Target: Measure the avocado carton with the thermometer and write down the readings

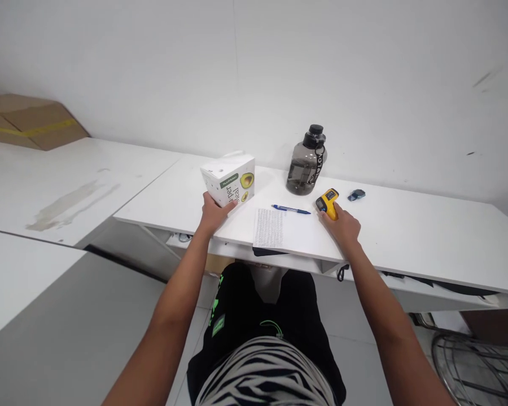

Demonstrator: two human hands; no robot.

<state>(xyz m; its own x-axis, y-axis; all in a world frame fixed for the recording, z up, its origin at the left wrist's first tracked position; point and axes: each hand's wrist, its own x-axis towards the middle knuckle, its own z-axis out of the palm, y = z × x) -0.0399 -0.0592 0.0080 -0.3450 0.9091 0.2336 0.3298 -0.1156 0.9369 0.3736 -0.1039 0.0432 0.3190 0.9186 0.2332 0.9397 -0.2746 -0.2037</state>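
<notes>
Left hand [214, 215] fingers wrapped on the near corner of the white box [230, 179], box resting on the table [406, 231]. Right hand [342, 225] closed around the yellow thermometer gun [327, 202], also down; neither lifted yet. Pen [290, 209], paper [269, 228], bottle [306, 162] lie between.

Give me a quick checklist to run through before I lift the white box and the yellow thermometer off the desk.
1. Left hand on the white cardboard box with the avocado print: ok, fingers at its lower near side, box tilted.
2. Right hand on the yellow handheld infrared thermometer: ok, touching its near end; full grip cannot tell.
3. Blue pen out of both hands' way: ok, it lies between them.
4. Printed paper sheet secure: not ok, its near edge reaches the edge of the white desk.
5. Smoky grey water bottle with black cap upright and capped: ok.
6. Small blue-grey object apart from the thermometer: ok.
</notes>
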